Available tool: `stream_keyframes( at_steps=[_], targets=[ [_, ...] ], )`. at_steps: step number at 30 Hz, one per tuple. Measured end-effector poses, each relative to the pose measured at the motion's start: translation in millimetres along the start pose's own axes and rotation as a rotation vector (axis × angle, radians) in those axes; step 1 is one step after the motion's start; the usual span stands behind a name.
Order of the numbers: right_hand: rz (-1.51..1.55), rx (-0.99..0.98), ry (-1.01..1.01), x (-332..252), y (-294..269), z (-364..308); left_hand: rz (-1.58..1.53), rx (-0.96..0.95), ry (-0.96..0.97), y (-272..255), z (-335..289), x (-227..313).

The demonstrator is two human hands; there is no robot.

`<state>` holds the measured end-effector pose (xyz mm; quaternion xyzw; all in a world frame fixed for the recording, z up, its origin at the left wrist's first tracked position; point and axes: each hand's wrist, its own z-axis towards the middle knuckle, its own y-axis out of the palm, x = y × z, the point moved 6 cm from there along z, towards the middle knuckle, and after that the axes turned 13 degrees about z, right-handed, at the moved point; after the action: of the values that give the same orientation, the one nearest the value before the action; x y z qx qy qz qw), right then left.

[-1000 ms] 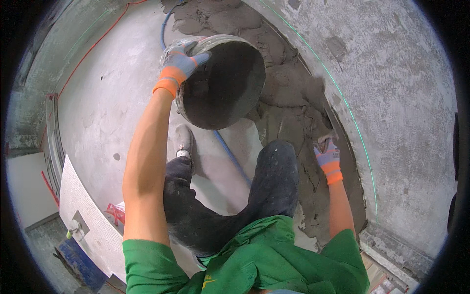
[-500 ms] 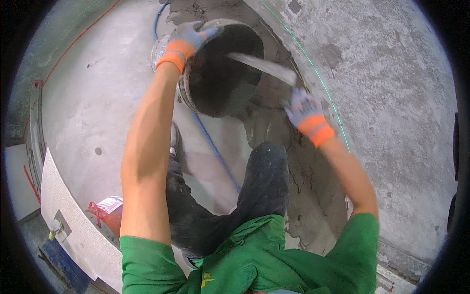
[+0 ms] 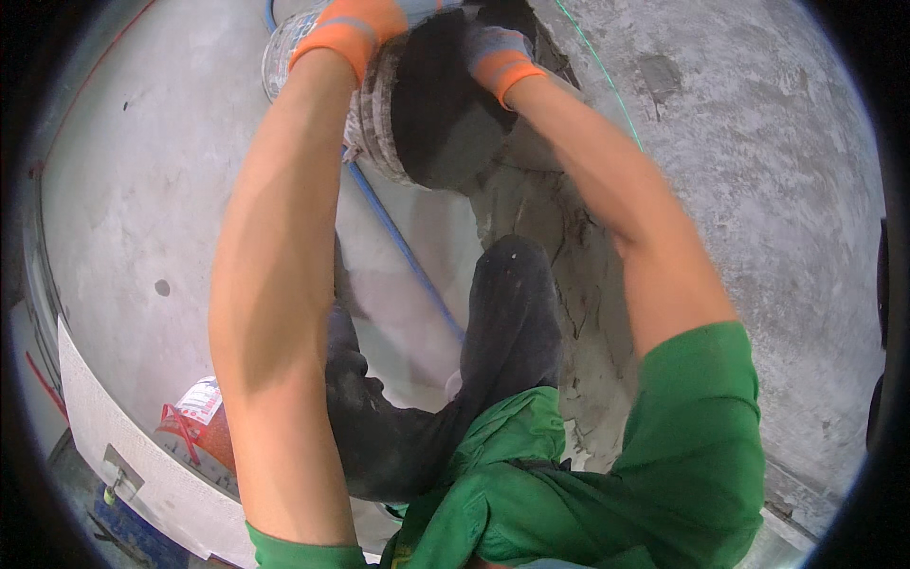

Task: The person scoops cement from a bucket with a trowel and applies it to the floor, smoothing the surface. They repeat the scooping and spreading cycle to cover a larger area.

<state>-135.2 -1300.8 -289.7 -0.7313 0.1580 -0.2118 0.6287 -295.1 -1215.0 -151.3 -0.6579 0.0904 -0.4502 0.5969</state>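
Observation:
A large bucket (image 3: 381, 114) lies tipped over ahead of me, its dark mouth turned to the right and grey wet mortar (image 3: 466, 152) along its lower inside. My left hand (image 3: 379, 19), in a grey glove with an orange cuff, grips the bucket's upper rim; its fingertips are partly cut off by the top of the view. My right hand (image 3: 495, 55), gloved the same way, reaches into the bucket's mouth with fingers closed. The trowel it held a moment ago is hidden now. More mortar (image 3: 526, 204) is spread on the floor below the mouth.
A blue hose (image 3: 403, 248) runs behind the bucket toward my legs. At the lower left stand an orange-red container (image 3: 204, 431) and a white board (image 3: 123, 465). A green line (image 3: 602, 71) crosses the rough grey surface at right. My knee (image 3: 517, 275) is close to the mortar.
My right hand has swung left and away from me, from beside the bucket into its mouth, taking the trowel out of sight. The bucket and my left hand sit higher in view.

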Motion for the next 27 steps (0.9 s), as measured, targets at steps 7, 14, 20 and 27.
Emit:
stream_keyframes(
  at_steps=[7,14,20,27],
  targets=[
    [-0.011,0.027,-0.102,-20.2,44.8,9.6,-0.056,0.061,-0.074,-15.4,-1.5,-1.9],
    [0.03,-0.425,-0.198,-18.0,84.6,-36.7,-0.078,0.137,-0.038,-20.5,-1.1,-1.5],
    [-0.047,-0.604,-0.544,-25.5,106.3,-72.5,-0.037,0.138,0.027,-5.0,-2.6,8.0],
    [1.202,-0.776,0.029,2.4,74.4,-160.1,0.264,-0.017,0.153,71.3,35.3,-15.9]
  ],
)
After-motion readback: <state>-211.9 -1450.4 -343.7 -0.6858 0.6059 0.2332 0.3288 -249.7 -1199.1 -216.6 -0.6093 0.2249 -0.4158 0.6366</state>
